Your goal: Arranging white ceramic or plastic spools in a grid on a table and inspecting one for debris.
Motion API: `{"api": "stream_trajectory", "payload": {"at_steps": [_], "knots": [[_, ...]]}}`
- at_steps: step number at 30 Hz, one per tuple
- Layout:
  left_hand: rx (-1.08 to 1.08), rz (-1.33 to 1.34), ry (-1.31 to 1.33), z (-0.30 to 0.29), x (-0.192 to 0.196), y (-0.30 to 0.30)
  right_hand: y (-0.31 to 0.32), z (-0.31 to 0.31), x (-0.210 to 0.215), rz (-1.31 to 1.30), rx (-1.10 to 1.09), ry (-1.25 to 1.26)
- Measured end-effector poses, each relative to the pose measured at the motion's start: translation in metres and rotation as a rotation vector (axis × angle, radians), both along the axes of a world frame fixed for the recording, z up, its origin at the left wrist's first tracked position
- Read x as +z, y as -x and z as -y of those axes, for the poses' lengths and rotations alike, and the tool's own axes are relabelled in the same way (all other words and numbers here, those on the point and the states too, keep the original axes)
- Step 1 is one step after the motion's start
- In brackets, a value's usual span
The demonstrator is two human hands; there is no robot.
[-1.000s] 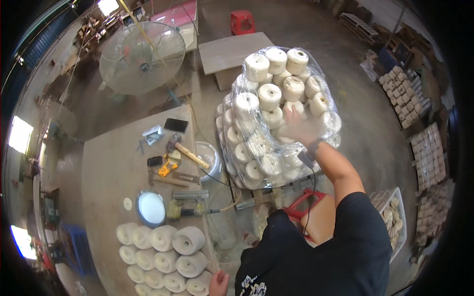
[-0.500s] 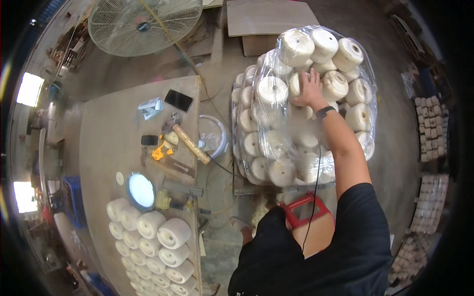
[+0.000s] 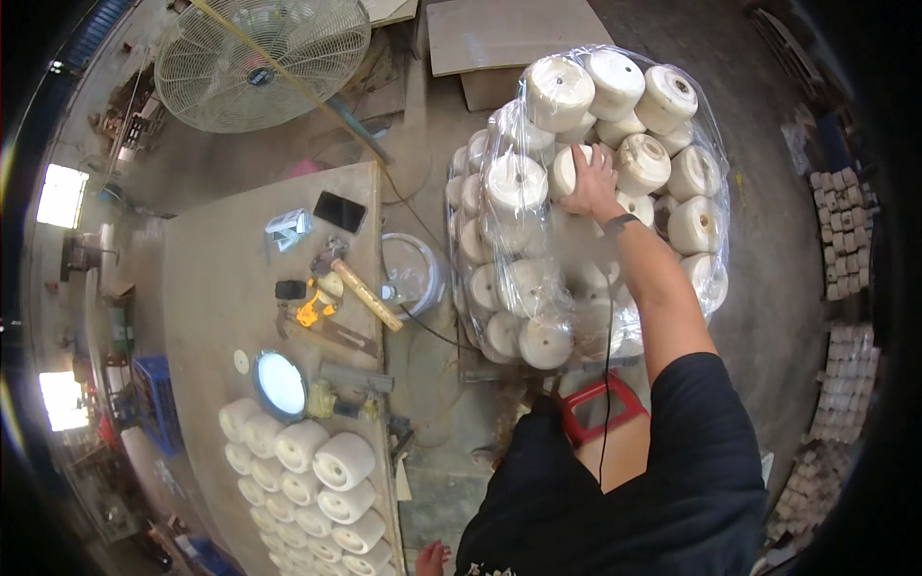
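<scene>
One hand, my right (image 3: 588, 184), is now pressing flat and open, gripping nothing, on the spools (image 3: 586, 192), having slid leftward; my left is unseen.

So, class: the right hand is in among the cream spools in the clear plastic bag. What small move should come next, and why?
Probably close the fingers on one spool and lift it out. The right hand lies flat among the spools at the top of the open bag, touching them without a clear grip. The left hand is out of view.
</scene>
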State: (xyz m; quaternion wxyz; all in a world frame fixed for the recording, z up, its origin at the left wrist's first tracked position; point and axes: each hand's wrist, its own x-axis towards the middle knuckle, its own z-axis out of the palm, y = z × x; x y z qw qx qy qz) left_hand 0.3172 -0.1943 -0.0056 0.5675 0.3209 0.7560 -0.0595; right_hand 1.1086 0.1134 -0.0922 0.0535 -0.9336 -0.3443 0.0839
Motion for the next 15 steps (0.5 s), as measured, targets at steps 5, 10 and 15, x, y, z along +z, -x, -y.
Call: {"api": "stream_trajectory", "payload": {"at_steps": [5,10,15], "knots": [[-0.1,0.04,-0.231,-0.044,0.012,-0.043,0.036,0.072,0.016,-0.299,-0.276,-0.507],[-0.212,0.22,-0.232,-0.102,0.022,-0.119,0.131,0.17,0.037,-1.255,-0.381,-0.841],[-0.052,0.562,-0.196,-0.147,0.05,-0.219,0.25,0.193,0.089,-1.863,-0.195,-0.558]]}}
